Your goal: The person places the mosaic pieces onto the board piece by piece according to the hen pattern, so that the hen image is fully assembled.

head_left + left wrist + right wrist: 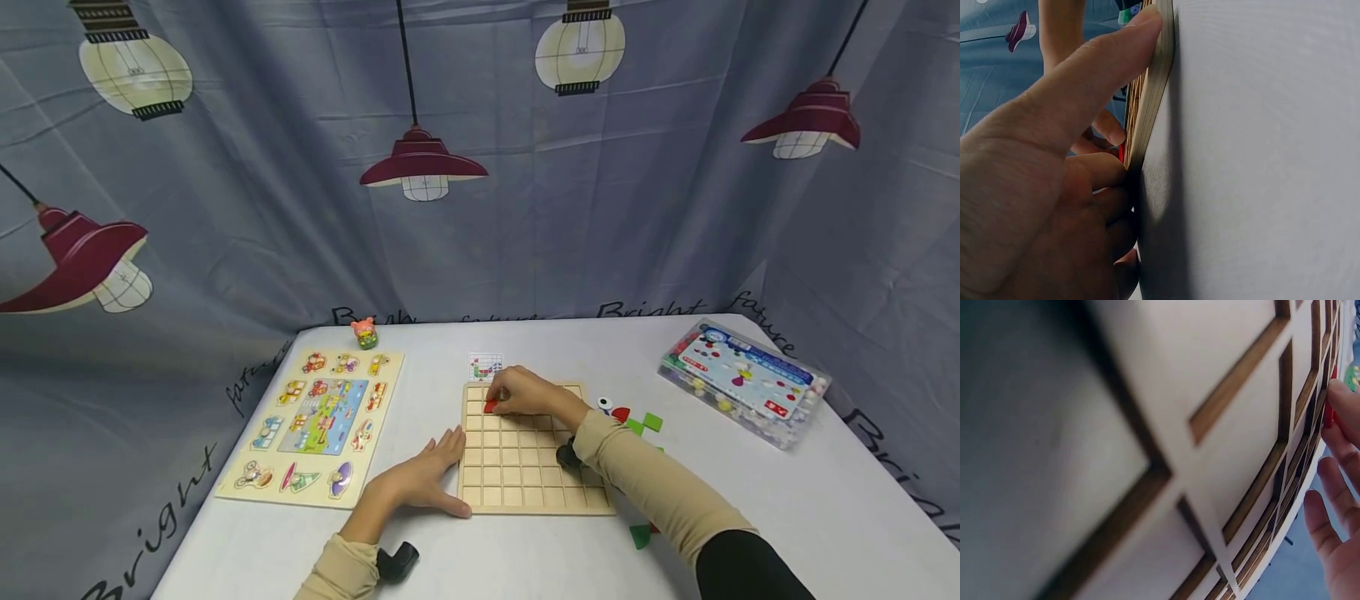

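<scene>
Pinching a small flat red piece point(490, 407) in the curled fingers of the right hand point(521, 390), near the far left corner of a square, pale wooden grid board point(517, 458). Resting the left hand point(423, 477) against the board's left edge, with fingers extended and thumb touching the near corner. Having a small printed white card point(485, 367) just beyond, a cream rectangular picture puzzle point(315, 463) leftward and a green square tile point(652, 422) rightward on the white surface point(525, 567).

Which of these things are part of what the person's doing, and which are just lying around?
Seemingly in use:
board, touched by the left hand
red piece, pinched by the right hand
green tiles and card, probably

Apparently just lying about:
puzzle
figurine
plastic box
</scene>
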Demonstrator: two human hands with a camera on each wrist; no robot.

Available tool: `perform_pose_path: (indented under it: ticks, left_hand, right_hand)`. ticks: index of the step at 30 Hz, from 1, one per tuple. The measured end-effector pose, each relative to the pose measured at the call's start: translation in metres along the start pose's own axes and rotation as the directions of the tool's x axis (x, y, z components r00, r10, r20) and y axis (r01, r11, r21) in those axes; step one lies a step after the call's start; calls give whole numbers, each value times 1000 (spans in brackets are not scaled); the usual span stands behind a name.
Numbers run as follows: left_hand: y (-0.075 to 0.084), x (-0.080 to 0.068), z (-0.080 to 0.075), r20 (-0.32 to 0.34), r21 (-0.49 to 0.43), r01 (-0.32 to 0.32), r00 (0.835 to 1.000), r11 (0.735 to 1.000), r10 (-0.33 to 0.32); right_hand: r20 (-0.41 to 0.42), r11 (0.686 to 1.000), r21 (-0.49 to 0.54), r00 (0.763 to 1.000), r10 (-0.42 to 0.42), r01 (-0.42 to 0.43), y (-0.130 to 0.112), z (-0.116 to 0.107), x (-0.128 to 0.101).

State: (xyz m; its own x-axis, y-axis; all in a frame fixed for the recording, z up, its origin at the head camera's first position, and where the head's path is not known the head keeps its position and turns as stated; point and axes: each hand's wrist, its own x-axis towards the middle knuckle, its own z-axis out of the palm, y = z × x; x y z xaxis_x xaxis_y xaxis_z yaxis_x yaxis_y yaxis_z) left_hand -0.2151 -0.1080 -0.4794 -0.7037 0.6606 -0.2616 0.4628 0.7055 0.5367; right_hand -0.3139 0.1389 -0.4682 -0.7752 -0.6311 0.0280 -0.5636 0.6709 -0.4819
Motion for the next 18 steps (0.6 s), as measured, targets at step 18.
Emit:
perform_pose_path:
  ticks: [18]
  left_hand:
    - [-2,0,0,5,-8,6,1000,1000,-6]
  right_hand:
    - [15,1000,9,1000,27,-27,2,3,0]
